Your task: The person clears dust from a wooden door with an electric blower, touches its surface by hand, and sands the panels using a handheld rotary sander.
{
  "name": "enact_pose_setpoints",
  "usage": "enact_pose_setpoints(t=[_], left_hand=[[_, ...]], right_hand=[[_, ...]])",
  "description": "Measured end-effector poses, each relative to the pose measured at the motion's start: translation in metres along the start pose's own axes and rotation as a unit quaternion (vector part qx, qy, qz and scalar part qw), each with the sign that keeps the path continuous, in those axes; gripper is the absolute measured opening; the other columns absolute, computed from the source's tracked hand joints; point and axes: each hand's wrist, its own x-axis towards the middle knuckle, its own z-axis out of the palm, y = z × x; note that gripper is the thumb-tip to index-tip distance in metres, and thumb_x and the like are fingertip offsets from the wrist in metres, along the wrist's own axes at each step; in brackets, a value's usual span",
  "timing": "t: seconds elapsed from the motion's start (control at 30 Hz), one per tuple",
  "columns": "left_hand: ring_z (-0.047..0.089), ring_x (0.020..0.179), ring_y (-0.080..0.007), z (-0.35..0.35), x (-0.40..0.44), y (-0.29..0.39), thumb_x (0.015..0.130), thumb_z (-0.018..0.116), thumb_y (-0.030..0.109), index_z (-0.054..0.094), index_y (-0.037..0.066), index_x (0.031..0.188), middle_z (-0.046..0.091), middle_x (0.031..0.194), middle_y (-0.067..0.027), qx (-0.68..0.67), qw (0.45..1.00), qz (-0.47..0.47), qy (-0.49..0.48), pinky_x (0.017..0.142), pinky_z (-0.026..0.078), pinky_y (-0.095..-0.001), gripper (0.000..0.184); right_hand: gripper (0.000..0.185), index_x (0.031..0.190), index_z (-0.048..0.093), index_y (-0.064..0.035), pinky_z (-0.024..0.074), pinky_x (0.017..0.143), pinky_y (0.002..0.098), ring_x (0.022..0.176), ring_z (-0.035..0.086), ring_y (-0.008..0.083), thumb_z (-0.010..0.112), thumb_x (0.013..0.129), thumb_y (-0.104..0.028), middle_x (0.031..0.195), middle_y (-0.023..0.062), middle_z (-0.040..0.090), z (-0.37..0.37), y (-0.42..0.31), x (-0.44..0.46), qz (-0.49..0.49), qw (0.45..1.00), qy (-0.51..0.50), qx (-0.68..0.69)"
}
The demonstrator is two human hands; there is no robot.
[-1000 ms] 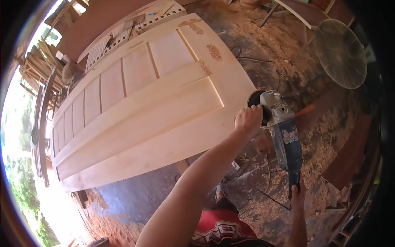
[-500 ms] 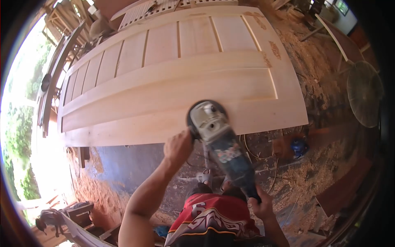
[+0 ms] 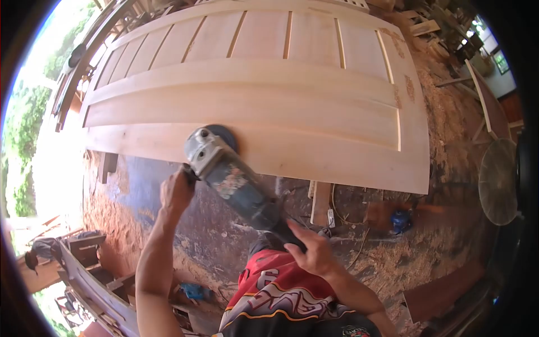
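Observation:
A blue and grey power sander [image 3: 238,188] lies across the near edge of a large pale wooden door panel [image 3: 314,154], its round dark disc against the bottom rail. My left hand [image 3: 177,190] is wrapped round the black side handle by the tool's head. At the rear handle, my right hand [image 3: 311,250] grips with its thumb and fingers round the dark grip. Grooves separate the slats in the panel's upper part, and brown filler patches mark its right end.
A round fan guard [image 3: 498,181] stands at the right. On the shavings-covered floor is a blue object [image 3: 401,222]. A wooden support [image 3: 321,203] shows beneath the panel. Wooden frames [image 3: 92,281] are at the lower left, and long beams [image 3: 92,53] at the upper left.
Both hands have carried the sander leftward along the panel's near edge, from its right corner. The view has shifted too, bringing more of the lower-left frames into sight.

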Motion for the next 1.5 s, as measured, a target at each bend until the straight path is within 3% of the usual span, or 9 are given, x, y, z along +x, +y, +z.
enact_pose_setpoints(t=[0.3,0.43,0.6,0.77,1.0,1.13,1.23,1.37,1.5], left_hand=[[0.074,0.080,-0.0402,0.035,-0.070,0.181,0.098,0.051,0.020,0.059,0.005,0.103,0.074,0.090,-0.0207,-0.038,0.997,0.041,-0.060,0.071,0.058,-0.0514,0.017],[0.072,0.083,-0.0413,0.056,-0.086,0.246,0.097,0.055,0.023,0.058,0.006,0.104,0.074,0.094,-0.0196,-0.068,0.993,0.066,-0.069,0.073,0.057,-0.0526,0.019],[0.074,0.085,-0.0363,0.064,-0.100,0.331,0.094,0.053,0.010,0.055,0.002,0.100,0.073,0.093,-0.0197,-0.053,0.987,0.133,-0.074,0.072,0.058,-0.0472,0.011],[0.073,0.085,-0.0379,0.078,-0.099,0.383,0.095,0.054,0.014,0.055,0.002,0.101,0.073,0.095,-0.0191,-0.053,0.980,0.176,-0.083,0.073,0.057,-0.0492,0.014],[0.073,0.086,-0.0385,0.097,-0.105,0.499,0.096,0.052,0.014,0.056,0.003,0.102,0.073,0.096,-0.0197,-0.053,0.958,0.258,-0.117,0.074,0.057,-0.0496,0.013],[0.075,0.086,-0.0306,0.106,-0.111,0.577,0.094,0.055,0.010,0.056,0.004,0.100,0.073,0.090,-0.0152,-0.015,0.932,0.346,-0.103,0.071,0.060,-0.0420,0.009],[0.074,0.089,-0.0337,0.113,-0.110,0.634,0.094,0.056,0.014,0.056,0.002,0.104,0.073,0.097,-0.0169,-0.062,0.907,0.398,-0.122,0.075,0.058,-0.0458,0.015],[0.071,0.095,-0.0301,0.119,-0.110,0.631,0.092,0.062,0.013,0.055,0.004,0.108,0.069,0.098,-0.0127,-0.094,0.872,0.480,-0.015,0.082,0.057,-0.0443,0.020],[0.072,0.094,-0.0352,0.115,-0.088,0.554,0.095,0.056,0.016,0.057,0.004,0.109,0.072,0.099,-0.0192,-0.038,0.934,0.342,-0.099,0.083,0.056,-0.0487,0.018]], right_hand=[[0.054,0.136,0.059,0.0014,0.0556,0.083,0.0432,0.095,0.071,0.0414,0.071,0.089,-0.021,0.105,0.0235,0.071,-0.138,0.047,-0.125,0.096,0.995,0.012,-0.038],[0.056,0.136,0.058,0.0044,0.0552,0.081,0.0445,0.093,0.070,0.0432,0.067,0.090,-0.026,0.102,0.0253,0.070,-0.185,0.072,-0.170,0.141,0.990,0.025,-0.020],[0.060,0.135,0.055,0.0103,0.0553,0.080,0.0449,0.093,0.070,0.0450,0.065,0.094,-0.031,0.103,0.0286,0.068,-0.235,0.111,-0.221,0.130,0.988,0.068,-0.051],[0.061,0.136,0.053,0.0126,0.0552,0.081,0.0436,0.094,0.071,0.0443,0.064,0.095,-0.032,0.106,0.0303,0.067,-0.259,0.123,-0.250,0.139,0.983,0.106,-0.051],[0.066,0.139,0.051,0.0130,0.0546,0.074,0.0420,0.086,0.071,0.0337,0.062,0.098,-0.038,0.099,0.0253,0.069,-0.298,0.155,-0.323,0.238,0.955,0.170,-0.039],[0.074,0.144,0.049,0.0095,0.0520,0.064,0.0395,0.072,0.067,0.0245,0.059,0.099,-0.048,0.086,0.0176,0.067,-0.315,0.165,-0.369,0.315,0.920,0.228,-0.049],[0.079,0.149,0.046,0.0067,0.0493,0.058,0.0376,0.066,0.065,0.0202,0.057,0.099,-0.054,0.081,0.0135,0.066,-0.325,0.161,-0.369,0.357,0.889,0.286,-0.009],[0.081,0.152,0.042,0.0059,0.0479,0.056,0.0381,0.065,0.063,0.0174,0.055,0.100,-0.055,0.081,0.0109,0.066,-0.313,0.164,-0.377,0.371,0.878,0.300,0.024],[0.069,0.148,0.049,0.0018,0.0542,0.068,0.0404,0.077,0.070,0.0303,0.066,0.096,-0.039,0.093,0.0196,0.070,-0.280,0.160,-0.349,0.283,0.933,0.222,-0.020]])
